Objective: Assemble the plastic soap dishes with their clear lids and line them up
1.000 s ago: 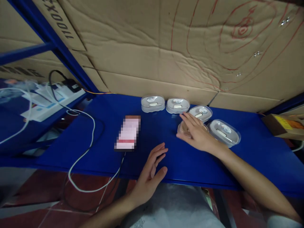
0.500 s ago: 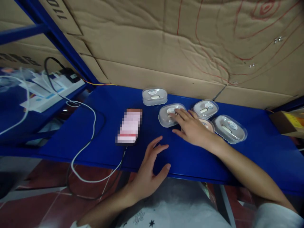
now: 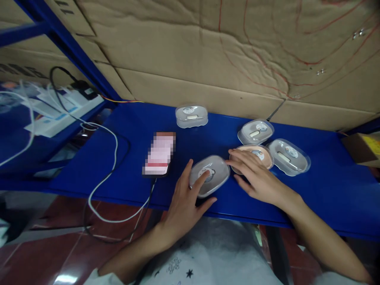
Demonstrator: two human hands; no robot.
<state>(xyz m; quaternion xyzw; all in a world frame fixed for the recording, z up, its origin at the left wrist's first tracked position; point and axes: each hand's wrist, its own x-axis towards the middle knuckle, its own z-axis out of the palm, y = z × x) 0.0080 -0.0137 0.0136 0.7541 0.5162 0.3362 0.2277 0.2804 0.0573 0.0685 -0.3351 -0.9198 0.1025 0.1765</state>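
A grey oval container with a clear lid (image 3: 218,174) lies near the front edge of the blue table. My left hand (image 3: 185,202) rests on its left side, fingers spread, one fingertip on the round label. Just right of it, my right hand (image 3: 257,176) is spread over a peach container (image 3: 265,155), covering its front part; the fingertips reach the grey container's right edge. Behind are another grey container (image 3: 255,132) and, to the right, one more (image 3: 289,156). A further grey container (image 3: 191,116) stands alone at the back.
A phone (image 3: 160,152) with a cable lies left of my left hand. White cable (image 3: 115,158) loops over the table's front edge. A power strip (image 3: 65,114) is on the left shelf. Cardboard (image 3: 178,51) lines the back; a small box (image 3: 362,148) sits far right.
The grey container that was under my right hand has moved toward the front edge. My left hand has come onto it, and my right hand has shifted right and nearer, over the peach container.
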